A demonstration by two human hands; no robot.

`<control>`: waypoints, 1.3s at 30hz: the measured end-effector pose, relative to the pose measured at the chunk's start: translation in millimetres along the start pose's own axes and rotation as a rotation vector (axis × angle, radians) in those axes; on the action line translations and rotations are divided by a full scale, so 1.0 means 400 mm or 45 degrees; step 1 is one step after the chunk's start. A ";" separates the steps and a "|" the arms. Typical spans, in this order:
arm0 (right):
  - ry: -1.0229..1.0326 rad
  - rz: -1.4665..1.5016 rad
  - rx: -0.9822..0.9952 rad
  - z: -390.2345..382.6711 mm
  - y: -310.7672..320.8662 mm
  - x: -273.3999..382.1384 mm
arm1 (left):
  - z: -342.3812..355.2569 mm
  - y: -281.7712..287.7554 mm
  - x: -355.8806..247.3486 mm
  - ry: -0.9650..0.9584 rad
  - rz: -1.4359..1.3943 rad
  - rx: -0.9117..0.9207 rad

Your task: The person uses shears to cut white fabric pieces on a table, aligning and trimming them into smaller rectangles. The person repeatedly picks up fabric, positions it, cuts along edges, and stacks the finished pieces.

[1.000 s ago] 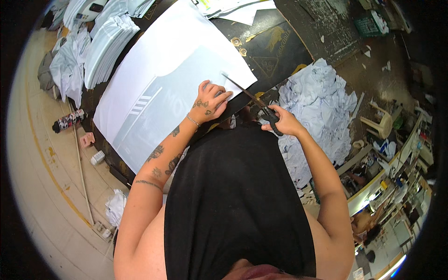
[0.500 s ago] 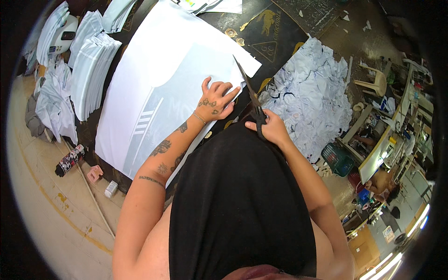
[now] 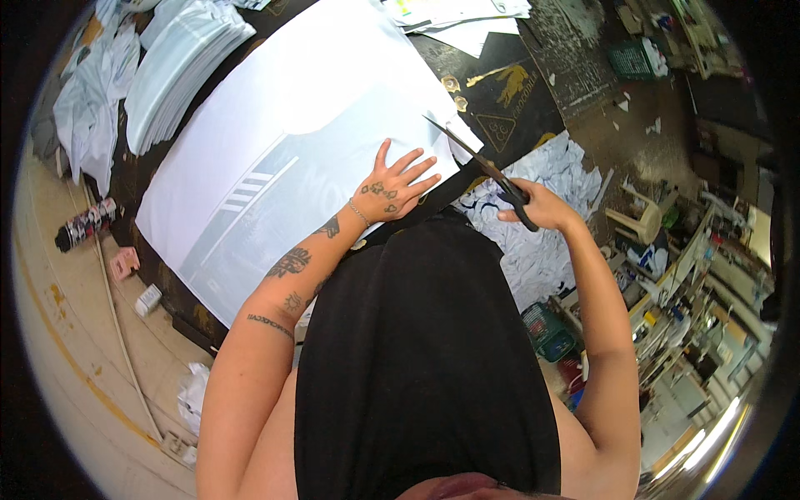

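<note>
Pressing flat on a large white sheet (image 3: 308, 125), the left hand (image 3: 392, 187) is spreading its fingers wide near the sheet's near right edge; the grip is open, palm down, closing on nothing. The sheet is lying across a dark tabletop (image 3: 508, 92), covering most of it, with grey stripes printed low on its left part.

Head view, right side: the right hand (image 3: 537, 208) is wrapping shut round the dark handles of long scissors (image 3: 479, 167), blades pointing up-left toward the sheet's right corner. Whether the blades are parted or biting the edge, I cannot tell.

Judging by the look: the sheet is thin, light, limp, likely sliding under a cut, so holding it down flat close beside the blade line seems soundest.

Stacks of white pieces (image 3: 179, 67) are sitting at the upper left; white offcuts (image 3: 542, 233) are piling below the tabletop's right edge.
</note>
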State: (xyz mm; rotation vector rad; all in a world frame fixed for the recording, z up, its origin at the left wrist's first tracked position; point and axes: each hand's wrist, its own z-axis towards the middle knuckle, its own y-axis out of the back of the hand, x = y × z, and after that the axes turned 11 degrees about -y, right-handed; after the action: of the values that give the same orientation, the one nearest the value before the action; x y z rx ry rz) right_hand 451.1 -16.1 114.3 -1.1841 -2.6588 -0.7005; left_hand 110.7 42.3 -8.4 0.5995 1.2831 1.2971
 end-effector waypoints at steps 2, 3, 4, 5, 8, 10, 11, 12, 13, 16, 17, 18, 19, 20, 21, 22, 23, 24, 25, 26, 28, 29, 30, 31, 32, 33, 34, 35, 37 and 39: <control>0.102 -0.020 -0.062 0.053 0.015 0.026 | 0.002 -0.002 -0.001 0.030 -0.012 0.015; 0.077 0.041 -0.018 0.071 0.017 0.034 | 0.003 -0.003 0.000 0.039 -0.016 0.013; -0.008 -0.045 -0.032 0.084 0.024 0.039 | 0.004 -0.005 0.001 0.039 -0.015 0.018; -0.053 -0.094 -0.020 0.090 0.027 0.041 | 0.004 -0.006 0.002 0.039 -0.014 0.017; -0.032 -0.142 -0.050 0.098 0.048 0.046 | 0.004 -0.009 0.006 0.055 -0.041 0.091; -0.037 -0.113 0.000 0.109 0.053 0.058 | 0.003 -0.009 0.007 0.058 -0.032 0.113; 0.090 -0.040 0.012 0.117 0.052 0.067 | 0.002 -0.009 0.007 0.053 -0.013 0.099; 0.066 -0.072 -0.015 0.126 0.049 0.078 | 0.001 -0.009 0.007 0.045 0.000 0.081; 0.048 -0.093 -0.037 0.136 0.044 0.090 | 0.001 -0.009 0.007 0.056 -0.014 0.082; 0.067 -0.074 -0.048 0.147 0.043 0.119 | 0.000 -0.009 0.005 0.079 -0.070 0.083; 0.064 -0.057 -0.030 0.150 0.045 0.125 | -0.001 -0.010 0.004 0.088 -0.095 0.087; -0.030 -0.096 -0.023 0.155 0.046 0.132 | -0.001 -0.010 0.004 0.111 -0.128 0.105; -0.001 -0.140 -0.021 0.161 0.050 0.136 | -0.002 -0.010 0.003 0.100 -0.130 0.077; 0.100 -0.079 -0.025 0.173 0.048 0.141 | -0.003 -0.010 0.004 0.102 -0.129 0.063; 0.122 -0.081 -0.033 0.187 0.051 0.147 | -0.004 -0.009 0.003 0.111 -0.128 0.048; 0.219 -0.036 -0.008 0.202 0.051 0.153 | -0.005 -0.006 0.002 0.114 -0.135 0.047; 0.228 -0.159 -0.033 0.219 0.062 0.161 | -0.005 -0.003 0.002 0.114 -0.140 0.049; 0.200 -0.159 -0.009 0.230 0.074 0.173 | -0.005 0.001 0.001 0.110 -0.144 0.052; 0.140 -0.219 0.014 0.242 0.098 0.191 | -0.004 0.005 0.000 0.127 -0.161 0.088; 0.168 -0.225 0.020 0.245 0.124 0.207 | -0.003 0.009 -0.003 0.152 -0.179 0.118; 0.020 -0.188 0.226 0.242 0.220 0.259 | 0.006 0.012 -0.012 0.243 -0.195 0.091; -0.027 -0.285 0.250 0.246 0.284 0.304 | 0.013 0.012 -0.016 0.300 -0.194 0.044; 0.060 -0.515 0.276 0.253 0.355 0.357 | 0.021 0.010 -0.022 0.388 -0.167 0.081; 0.263 -0.953 0.221 0.271 0.423 0.420 | 0.029 0.006 -0.028 0.528 -0.118 -0.063; 0.368 -1.076 0.253 0.292 0.476 0.478 | 0.038 0.001 -0.034 0.695 -0.047 -0.114; 0.258 -1.193 0.313 0.324 0.517 0.542 | 0.046 -0.004 -0.038 0.837 0.029 -0.181; 0.318 -1.219 0.400 0.359 0.532 0.594 | 0.052 -0.009 -0.041 0.894 0.051 -0.181; 0.412 -1.239 0.436 0.397 0.523 0.638 | 0.057 -0.013 -0.043 0.933 0.087 -0.201; 0.543 -1.407 0.432 0.447 0.490 0.715 | 0.060 -0.021 -0.045 0.983 0.142 -0.197; 0.705 -1.468 0.472 0.468 0.444 0.769 | 0.056 -0.025 -0.046 1.003 0.157 -0.146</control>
State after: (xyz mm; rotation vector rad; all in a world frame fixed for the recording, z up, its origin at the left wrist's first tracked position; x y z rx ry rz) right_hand 382.8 379.6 109.4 0.6500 -2.5563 -0.4738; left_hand 138.7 30.1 -5.2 0.0639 1.7990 1.7850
